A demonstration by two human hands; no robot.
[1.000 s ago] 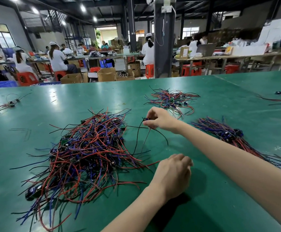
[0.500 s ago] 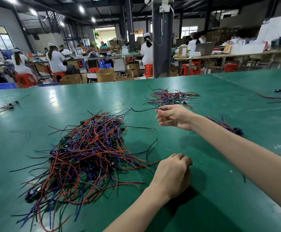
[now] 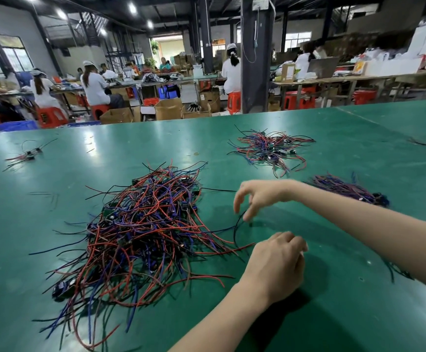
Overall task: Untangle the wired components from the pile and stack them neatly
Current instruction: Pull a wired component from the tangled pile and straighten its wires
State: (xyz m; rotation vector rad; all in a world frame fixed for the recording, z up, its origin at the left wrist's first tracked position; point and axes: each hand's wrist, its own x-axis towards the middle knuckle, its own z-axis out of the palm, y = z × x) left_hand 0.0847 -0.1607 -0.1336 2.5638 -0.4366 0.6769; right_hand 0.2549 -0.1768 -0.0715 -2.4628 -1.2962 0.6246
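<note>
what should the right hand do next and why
Probably lower the right hand and pinch the loose black wire just below its fingertips: that hand is open and empty, the wire arcs free at the edge of the big pile, and the aligned bundle beyond the forearm looks like where it goes.

We work in a factory assembly hall: capped workers (image 3: 95, 87) on red plastic stools (image 3: 52, 116) at long benches, cardboard boxes (image 3: 167, 109) on the floor, wire piles (image 3: 146, 224) on our green worktable (image 3: 105, 153).
</note>
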